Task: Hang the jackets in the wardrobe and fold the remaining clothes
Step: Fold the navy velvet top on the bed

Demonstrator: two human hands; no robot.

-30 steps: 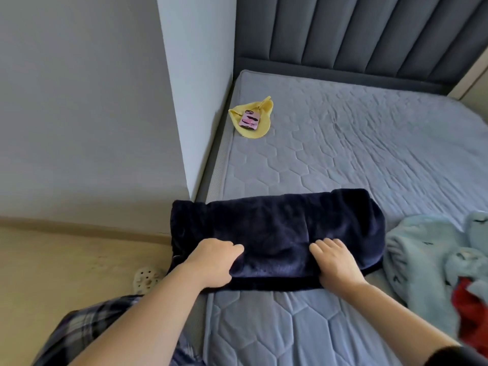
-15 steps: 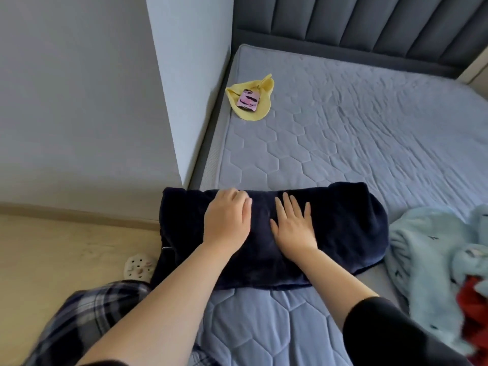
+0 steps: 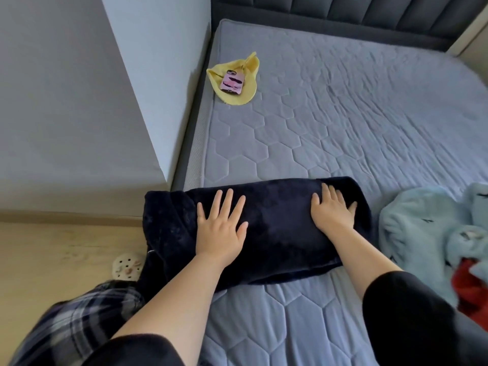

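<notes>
A dark navy fleece garment (image 3: 274, 223) lies folded into a long band across the near left edge of the bed (image 3: 343, 122); its left end hangs over the mattress side. My left hand (image 3: 221, 228) presses flat on its left half, fingers spread. Flat on the right end rests my right hand (image 3: 331, 210), fingers straight. To the right lies a light blue fleece garment (image 3: 417, 233) in a loose heap, with a red piece of clothing (image 3: 470, 286) beside it at the frame edge.
A yellow cloth (image 3: 248, 93) with a pink-cased phone (image 3: 232, 84) on it lies near the bed's far left corner. A grey wall corner (image 3: 148, 101) stands left of the bed. A pale clog (image 3: 126, 266) sits on the wooden floor. Dark padded headboard (image 3: 343, 14) behind.
My hands went from the garment's near edge onto its top, then slid apart: the left hand a little left, the right hand out to the right end. Fingers have spread flat.
</notes>
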